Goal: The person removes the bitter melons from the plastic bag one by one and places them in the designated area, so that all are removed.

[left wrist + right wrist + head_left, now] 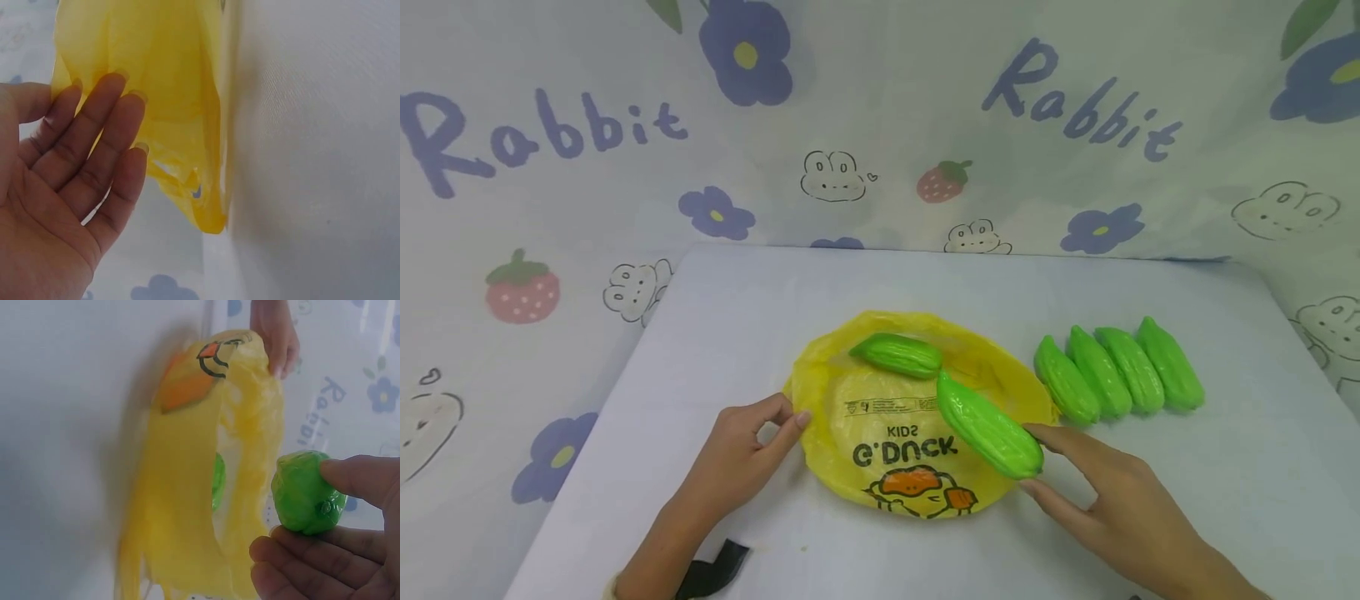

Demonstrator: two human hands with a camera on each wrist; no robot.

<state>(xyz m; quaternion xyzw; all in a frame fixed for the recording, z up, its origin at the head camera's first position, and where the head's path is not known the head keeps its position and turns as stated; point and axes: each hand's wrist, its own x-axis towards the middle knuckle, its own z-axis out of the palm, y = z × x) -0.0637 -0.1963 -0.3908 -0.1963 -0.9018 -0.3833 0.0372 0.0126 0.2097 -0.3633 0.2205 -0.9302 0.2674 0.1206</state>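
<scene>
My left hand pinches the left rim of a yellow plastic bag between thumb and fingers. The bag is spread wide with its mouth upward and has "G.DUCK KIDS" and a duck printed on it. My right hand holds a glossy, ridged green toy vegetable by its blunt end, its pointed tip reaching over the bag's mouth. In the right wrist view, thumb and fingers grip that toy vegetable. A second green toy vegetable lies inside the bag, toward the far side.
Several more green toy vegetables lie in a slanted row to the right of the bag. A black strip is by my left forearm at the near edge. Behind the white table hangs a printed cloth with rabbits and flowers.
</scene>
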